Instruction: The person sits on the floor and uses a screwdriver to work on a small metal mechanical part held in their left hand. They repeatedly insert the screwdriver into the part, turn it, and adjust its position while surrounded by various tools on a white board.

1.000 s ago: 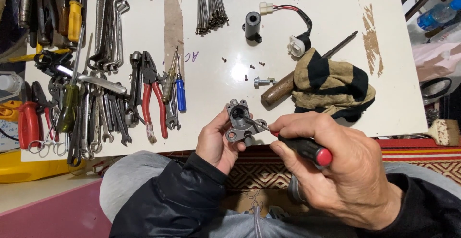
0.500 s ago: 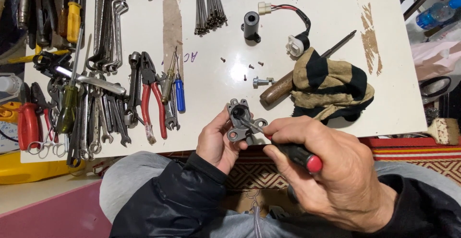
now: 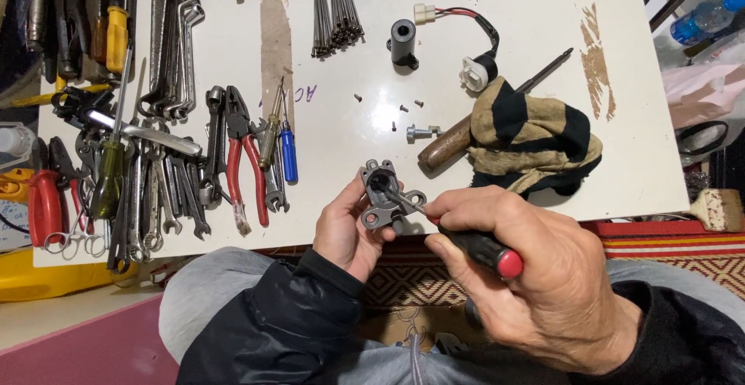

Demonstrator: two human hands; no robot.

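1. The small grey metal housing (image 3: 384, 196) sat just below the centre of the frame, over the near edge of the white tabletop (image 3: 349, 59), and I held it up off the surface.
2. My left hand (image 3: 349, 234) gripped it from the lower left, fingers curled shut around its body and lugs, thumb along its left side.
3. My right hand (image 3: 535, 284) was closed tight around the black screwdriver handle with its red end cap (image 3: 485, 249), and the thin shaft ran up and left with its tip inside the housing's round bore.
4. Just above the housing, near the middle of the frame, a short bolt (image 3: 419, 131) and a few tiny screws (image 3: 403, 108) lay scattered on the table.
5. To the right of those lay a brown wooden handle (image 3: 444, 148), partly tucked under a tan and black striped cloth (image 3: 535, 140), with a dark metal rod poking out towards the upper right.
6. Above the cloth, a white plug with red and black wires (image 3: 475, 71) lay close to a black cylindrical sleeve (image 3: 403, 39).
7. At the top centre was a bundle of thin metal spokes (image 3: 335, 8).
8. Left of the housing lay red-handled pliers (image 3: 247, 164) and a small blue-handled screwdriver (image 3: 289, 154).
9. Further left, a crowd of spanners (image 3: 167, 179) filled the left side, with a yellow-handled tool (image 3: 116, 36) in the upper left.
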